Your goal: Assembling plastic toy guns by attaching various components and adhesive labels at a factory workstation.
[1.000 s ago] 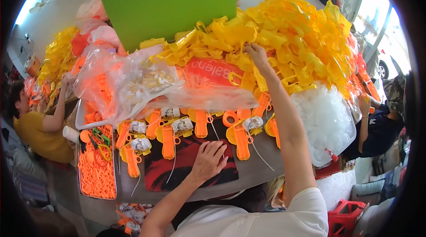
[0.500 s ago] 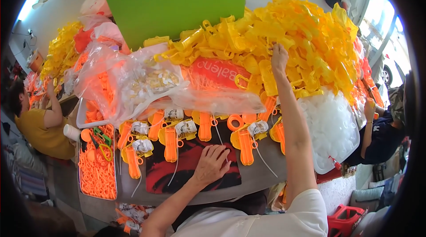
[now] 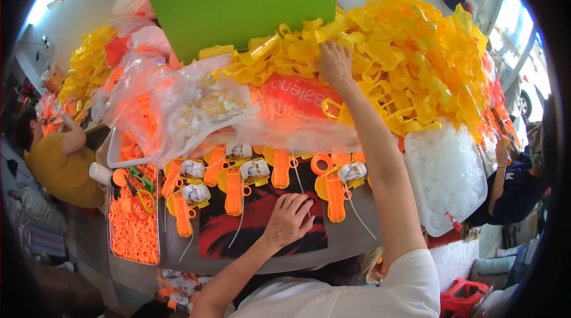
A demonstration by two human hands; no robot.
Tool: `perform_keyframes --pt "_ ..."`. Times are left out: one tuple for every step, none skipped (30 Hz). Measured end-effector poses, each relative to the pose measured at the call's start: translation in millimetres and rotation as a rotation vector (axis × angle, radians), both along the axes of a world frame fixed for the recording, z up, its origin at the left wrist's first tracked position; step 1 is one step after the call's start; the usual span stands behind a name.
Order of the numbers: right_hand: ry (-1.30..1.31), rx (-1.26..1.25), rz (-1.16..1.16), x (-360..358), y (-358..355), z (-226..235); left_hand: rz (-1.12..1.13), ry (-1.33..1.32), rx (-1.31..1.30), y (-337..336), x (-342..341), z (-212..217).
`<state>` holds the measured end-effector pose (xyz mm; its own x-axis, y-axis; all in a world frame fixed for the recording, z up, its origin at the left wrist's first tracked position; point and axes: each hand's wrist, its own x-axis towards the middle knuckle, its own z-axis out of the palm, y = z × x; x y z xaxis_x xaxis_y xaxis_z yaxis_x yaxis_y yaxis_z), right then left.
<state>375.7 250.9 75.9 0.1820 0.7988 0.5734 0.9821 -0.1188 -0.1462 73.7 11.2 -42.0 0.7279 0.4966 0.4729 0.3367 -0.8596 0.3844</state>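
Observation:
My right hand [image 3: 336, 63] reaches to the far side of the table, at the heap of yellow plastic shell parts [image 3: 410, 62]. Its fingertips are hidden among the pieces, so any grip on one cannot be made out. My left hand [image 3: 289, 221] rests on a dark mat with red patches [image 3: 238, 229], fingers stretched forward and slightly apart, holding nothing. A thin white strip [image 3: 300, 180] from a part-built piece runs down to its fingertips. Beyond the mat stand several part-built orange-and-yellow toy-like pieces with white inner units, among them one orange handle [image 3: 336, 199].
To the left lies a tray of small orange rings [image 3: 134, 235] with green and yellow-handled tools [image 3: 143, 193]. A bin of translucent white parts [image 3: 449, 181] sits at right. Clear plastic bags [image 3: 178, 110] cover the back left. Other people work on both sides; a green panel [image 3: 238, 2] rises behind.
My right hand has moved left and farther away along the yellow heap. My left hand stays on the mat. The whole view has shifted slightly.

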Motion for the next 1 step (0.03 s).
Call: perform_keyframes --pt "0.090 -0.223 -0.073 -2.3 8.0 14.2 0.005 0.012 0.002 0.9 -1.5 -1.7"
